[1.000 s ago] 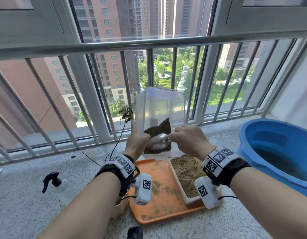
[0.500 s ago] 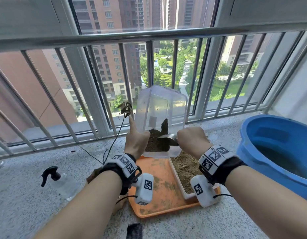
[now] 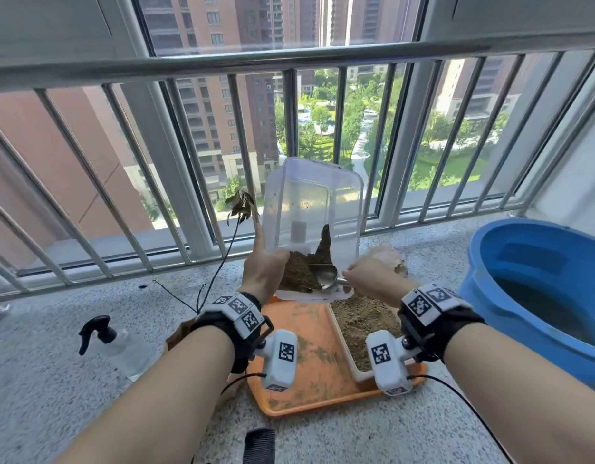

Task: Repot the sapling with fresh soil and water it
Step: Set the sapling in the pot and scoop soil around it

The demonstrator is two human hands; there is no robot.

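Both forearms were bare. Each wrist wore a black strap [image 3: 222,333] carrying white blocks [image 3: 426,301] printed with square black-and-white markers, plus a white pod [image 3: 280,358] trailing a thin black cable [image 3: 470,401].

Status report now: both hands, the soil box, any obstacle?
Left hand holds clear box tipped up. Right hand grips spoon, scraping dark soil inside. Sapling pinched against box. No obstacle seen.

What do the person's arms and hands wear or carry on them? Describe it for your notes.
Both forearms are bare, with no sleeves. The left hand and right hand each have a black wrist strap bearing white square-code tags, a white tagged box hanging below, and a thin black cable.
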